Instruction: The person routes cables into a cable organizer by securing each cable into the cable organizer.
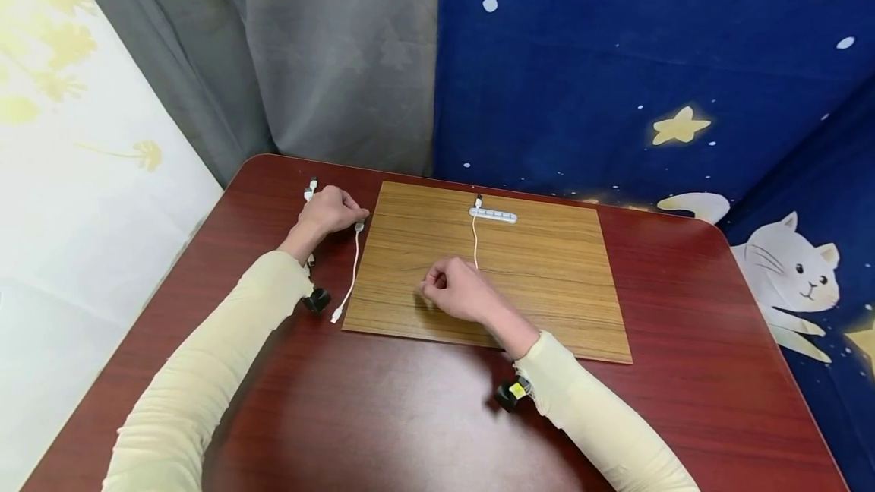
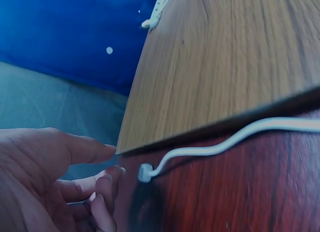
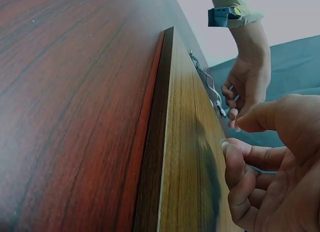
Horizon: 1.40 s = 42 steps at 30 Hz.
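Observation:
My left hand (image 1: 326,212) is over the table left of the wooden board (image 1: 547,264). Its thumb and fingers are apart beside the upper plug of a white cable (image 1: 355,264); the left wrist view shows this plug (image 2: 145,173) just off the fingertips, on the red-brown surface. Above the board's lower middle hovers my right hand (image 1: 459,291), fingers loosely curled around nothing. A pale clip strip (image 1: 499,216) lies near the board's top edge, a second white cable (image 1: 475,238) at its left end, running down behind my right hand.
More cable ends (image 1: 310,193) lie at the table's left, partly hidden by my left hand and sleeve. Grey and blue curtains (image 1: 581,59) hang behind the red-brown table (image 1: 383,416).

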Motion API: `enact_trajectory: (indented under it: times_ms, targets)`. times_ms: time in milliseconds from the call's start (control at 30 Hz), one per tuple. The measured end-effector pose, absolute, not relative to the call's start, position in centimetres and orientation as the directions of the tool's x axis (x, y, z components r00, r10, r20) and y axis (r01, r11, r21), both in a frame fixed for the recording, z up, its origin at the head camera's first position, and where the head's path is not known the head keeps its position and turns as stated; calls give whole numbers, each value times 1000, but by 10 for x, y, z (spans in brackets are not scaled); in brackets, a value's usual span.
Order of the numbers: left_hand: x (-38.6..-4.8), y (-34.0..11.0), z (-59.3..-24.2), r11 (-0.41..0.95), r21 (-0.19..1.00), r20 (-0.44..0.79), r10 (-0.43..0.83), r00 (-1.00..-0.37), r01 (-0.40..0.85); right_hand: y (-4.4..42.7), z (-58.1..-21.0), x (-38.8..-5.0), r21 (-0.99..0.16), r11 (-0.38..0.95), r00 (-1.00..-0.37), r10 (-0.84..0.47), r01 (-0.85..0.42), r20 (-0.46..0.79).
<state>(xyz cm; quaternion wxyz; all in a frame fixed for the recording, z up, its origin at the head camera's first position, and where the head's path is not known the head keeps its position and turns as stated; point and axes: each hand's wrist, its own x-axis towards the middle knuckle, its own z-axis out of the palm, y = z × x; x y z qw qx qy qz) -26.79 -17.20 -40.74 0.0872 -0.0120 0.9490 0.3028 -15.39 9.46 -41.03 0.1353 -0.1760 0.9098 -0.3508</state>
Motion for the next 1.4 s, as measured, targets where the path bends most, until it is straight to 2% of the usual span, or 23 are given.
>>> enact_trajectory:
  times_ms: [867, 1400]
  targets:
    - [-266, -176, -415, 860, 500, -243, 31, -969, -98, 77, -409, -155, -664, 697, -887, -448, -271, -108]
    - [-268, -174, -416, 846, 524, -301, 71, -951, -102, 61, -409, -155, -662, 698, -869, -474, -273, -141]
